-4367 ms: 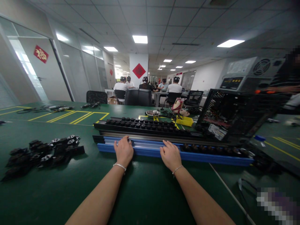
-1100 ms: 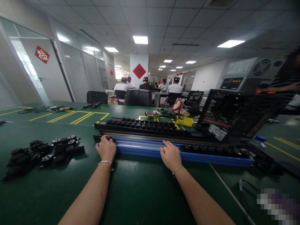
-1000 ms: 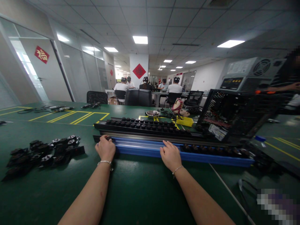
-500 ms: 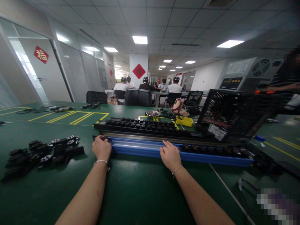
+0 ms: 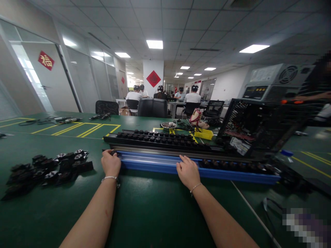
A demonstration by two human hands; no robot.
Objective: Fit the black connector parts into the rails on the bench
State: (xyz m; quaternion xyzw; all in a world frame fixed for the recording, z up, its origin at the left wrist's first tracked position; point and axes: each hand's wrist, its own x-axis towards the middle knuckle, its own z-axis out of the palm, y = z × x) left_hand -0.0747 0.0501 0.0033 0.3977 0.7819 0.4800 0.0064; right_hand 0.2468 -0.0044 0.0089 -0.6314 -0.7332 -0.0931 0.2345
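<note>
A long blue rail lies across the green table in front of me, its right part filled with small black parts. My left hand is closed on the rail's left end, fingers curled over a small black part there. My right hand rests on the rail's middle with fingers curled over its near edge. Behind it lies a black rail lined with several black parts.
A heap of loose black parts sits at the left. An open black computer case stands at the right, a grey power supply on top. A metal bowl and yellow tray lie behind. People sit at far tables.
My left hand has slid leftward along the blue rail from near its middle to its left end. The right hand has stayed in place.
</note>
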